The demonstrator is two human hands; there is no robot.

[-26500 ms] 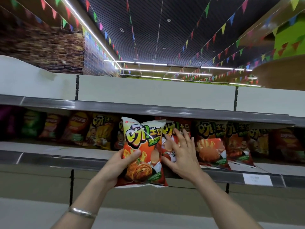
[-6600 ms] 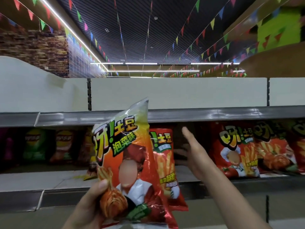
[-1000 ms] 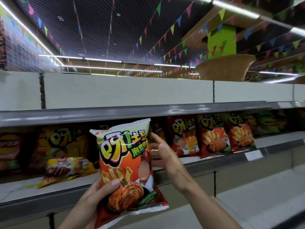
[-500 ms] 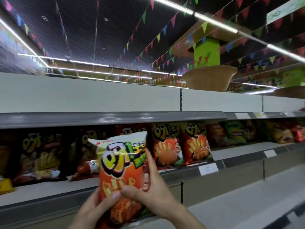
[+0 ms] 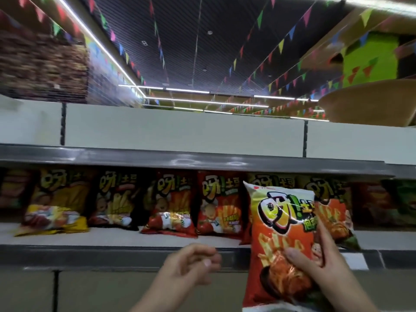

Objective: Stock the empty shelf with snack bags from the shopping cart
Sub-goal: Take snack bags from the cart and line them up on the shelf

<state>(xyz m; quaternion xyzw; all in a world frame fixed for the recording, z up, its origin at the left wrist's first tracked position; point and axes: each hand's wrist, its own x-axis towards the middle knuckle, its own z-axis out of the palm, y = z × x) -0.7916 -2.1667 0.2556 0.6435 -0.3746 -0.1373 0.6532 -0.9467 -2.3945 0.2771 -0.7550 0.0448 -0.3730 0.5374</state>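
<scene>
My right hand grips an orange snack bag by its lower right side, thumb on the front, holding it upright in front of the shelf. My left hand hovers empty to the left of the bag, fingers loosely curled, just below the shelf's front edge. Behind the held bag, several snack bags stand in a row on the shelf: a yellow bag, a red bag and another red bag. The shopping cart is out of view.
A grey upper shelf edge overhangs the row of bags. White back panels rise above it. Dark bags sit at the far right of the shelf. A white price tag is on the shelf lip by my right hand.
My left hand has let go of the orange bag and drawn away to the left. My right hand now holds the bag alone. The view has swung back left along the shelf.
</scene>
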